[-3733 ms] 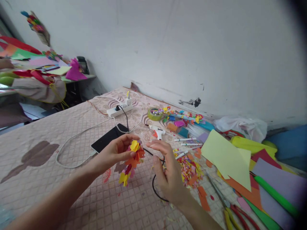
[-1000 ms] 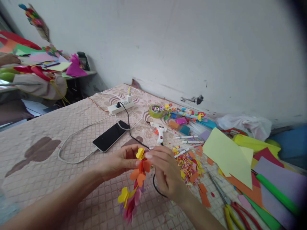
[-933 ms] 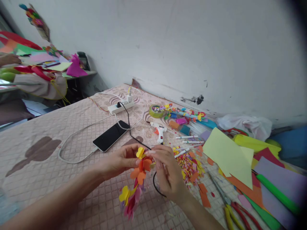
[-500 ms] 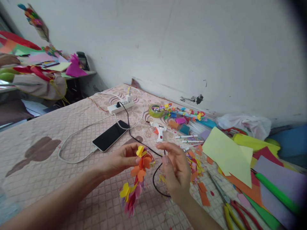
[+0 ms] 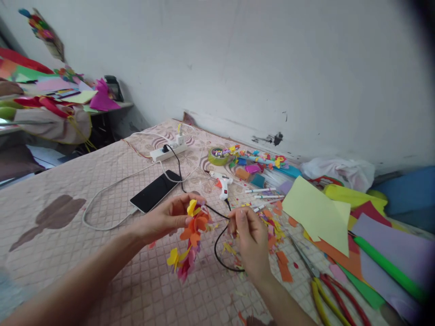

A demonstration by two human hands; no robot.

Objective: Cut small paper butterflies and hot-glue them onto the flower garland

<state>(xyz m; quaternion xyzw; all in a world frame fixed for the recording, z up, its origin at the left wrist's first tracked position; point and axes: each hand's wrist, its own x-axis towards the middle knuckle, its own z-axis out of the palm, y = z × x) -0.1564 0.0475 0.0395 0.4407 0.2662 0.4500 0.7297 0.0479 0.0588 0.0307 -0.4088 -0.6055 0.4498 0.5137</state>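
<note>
My left hand (image 5: 175, 218) pinches the upper end of a paper-flower garland (image 5: 193, 228), which hangs down with orange, yellow, pink and purple blossoms. To its right, my right hand (image 5: 249, 235) is closed, thumb and fingertips together. Whatever it holds, if anything, is hidden. The black cord (image 5: 217, 253) of the glue gun passes beside and behind its fingers. Just beyond lies the white hot glue gun (image 5: 223, 186) on its side. Scraps of cut paper (image 5: 277, 231) are strewn to the right of my right hand.
A phone (image 5: 156, 192) on a white cable lies left of the glue gun, near a power strip (image 5: 169, 151). Clear tape (image 5: 217, 156) sits behind. At right are paper sheets (image 5: 316, 215), scissors (image 5: 314, 271) and pliers (image 5: 343, 294). Another person's hand (image 5: 10, 87) shows far left.
My right hand has gone from loosely curled fingers to a closed pinch, slightly lower. The garland in my left hand has shifted a little left and up.
</note>
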